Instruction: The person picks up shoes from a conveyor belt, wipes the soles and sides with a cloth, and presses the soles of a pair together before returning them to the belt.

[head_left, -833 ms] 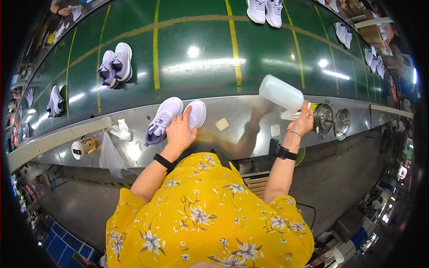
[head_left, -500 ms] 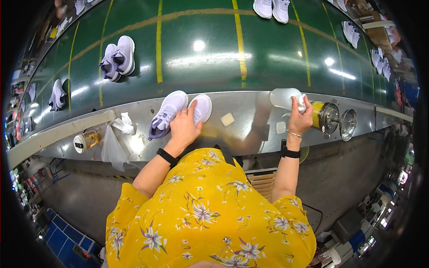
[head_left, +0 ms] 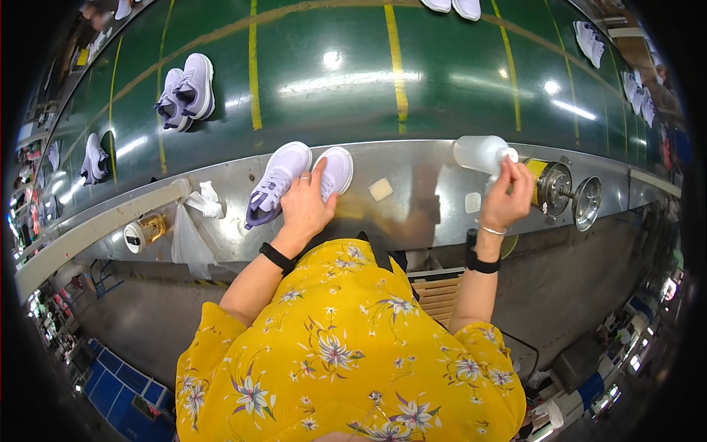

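My left hand (head_left: 308, 208) lies over a pair of lavender sneakers on the steel ledge. Its index finger and thumb close on the near end of the right sneaker (head_left: 338, 168), while the other fingers touch the left sneaker (head_left: 281, 177). A translucent white bottle (head_left: 477, 153) lies on its side to the right, its cap toward me. My right hand (head_left: 509, 195) is closed just below that cap, fingertips at its edge; what they pinch, if anything, is hidden. Close by stand a yellow tin (head_left: 551, 188) and a round metal dish (head_left: 587, 204).
A pale square pad (head_left: 381, 189) and a white piece (head_left: 473, 202) lie on the ledge. Toward the left are a crumpled tissue (head_left: 206, 200), a plastic bag (head_left: 190, 239) and a jar (head_left: 145, 233). More sneakers (head_left: 185, 92) sit on the green belt (head_left: 324, 96) beyond.
My right hand has slid down off the sides of the bottle's cap to just below it, its fingers drawn together. My left hand stays on the sneakers. The whole view has shifted slightly.
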A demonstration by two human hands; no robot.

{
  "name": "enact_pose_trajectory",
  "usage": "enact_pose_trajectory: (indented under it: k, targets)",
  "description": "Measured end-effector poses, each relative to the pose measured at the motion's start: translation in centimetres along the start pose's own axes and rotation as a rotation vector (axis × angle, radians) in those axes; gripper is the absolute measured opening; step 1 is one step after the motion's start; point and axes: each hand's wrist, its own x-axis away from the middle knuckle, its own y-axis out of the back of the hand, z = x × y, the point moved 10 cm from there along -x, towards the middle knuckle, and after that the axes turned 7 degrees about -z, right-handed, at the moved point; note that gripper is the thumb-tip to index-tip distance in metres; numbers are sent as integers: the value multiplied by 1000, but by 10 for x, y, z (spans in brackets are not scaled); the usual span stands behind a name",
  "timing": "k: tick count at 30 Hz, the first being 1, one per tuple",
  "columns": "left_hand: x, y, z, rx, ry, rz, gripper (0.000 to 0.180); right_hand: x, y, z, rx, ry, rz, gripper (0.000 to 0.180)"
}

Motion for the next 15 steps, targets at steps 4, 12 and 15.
enact_pose_trajectory:
  k: [4,12,15]
  targets:
    - [-1,-4,-2,-47,-18,30,81,76,-75,47,-444,-220,297,11]
    - [-3,-1,-3,-2,-59,-51,77,179,-182,117,-737,-533,556,8]
    - [-4,-1,-1,26,-5,-17,73,188,-181,113,-706,-567,578,8]
